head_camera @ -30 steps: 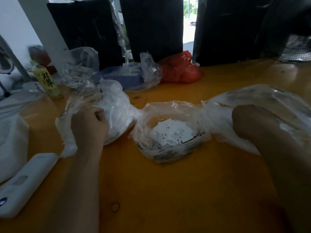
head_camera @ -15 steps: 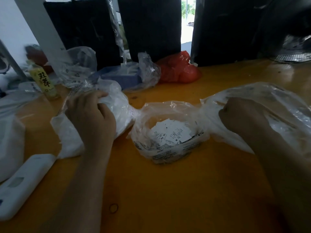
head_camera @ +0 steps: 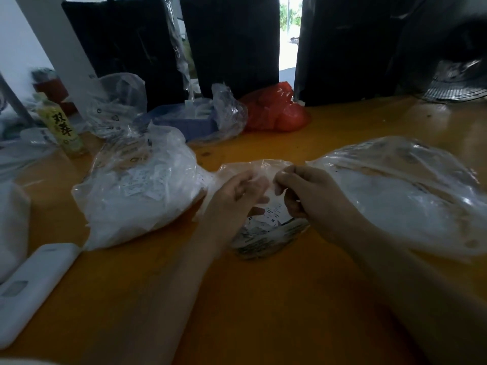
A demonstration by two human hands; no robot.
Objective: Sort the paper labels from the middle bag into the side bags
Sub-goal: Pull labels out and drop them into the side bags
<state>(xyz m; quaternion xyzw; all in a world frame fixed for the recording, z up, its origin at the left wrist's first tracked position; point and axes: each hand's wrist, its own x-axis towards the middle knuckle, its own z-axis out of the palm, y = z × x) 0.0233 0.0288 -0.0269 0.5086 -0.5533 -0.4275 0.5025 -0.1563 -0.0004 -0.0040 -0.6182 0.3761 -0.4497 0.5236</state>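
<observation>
The small clear middle bag [head_camera: 266,241] lies on the orange table, with white paper labels [head_camera: 274,214] showing inside between my hands. My left hand [head_camera: 237,198] and my right hand [head_camera: 305,191] are both over its mouth, fingers curled. Whether either hand pinches a label or the bag's plastic is blurred. The left side bag [head_camera: 137,191] is full of white labels and sits just left of my left hand. The right side bag [head_camera: 411,196], large and clear, lies right of my right wrist.
A white power bank [head_camera: 31,288] lies at the front left. Behind the left bag stand a yellow drink bottle [head_camera: 62,127], more clear bags [head_camera: 116,101], a blue box in plastic [head_camera: 195,122] and a red bag [head_camera: 276,109]. A fan [head_camera: 461,83] is at the far right.
Both hands left the side bags and came together over the middle bag. The left hand moved right, the right hand moved left.
</observation>
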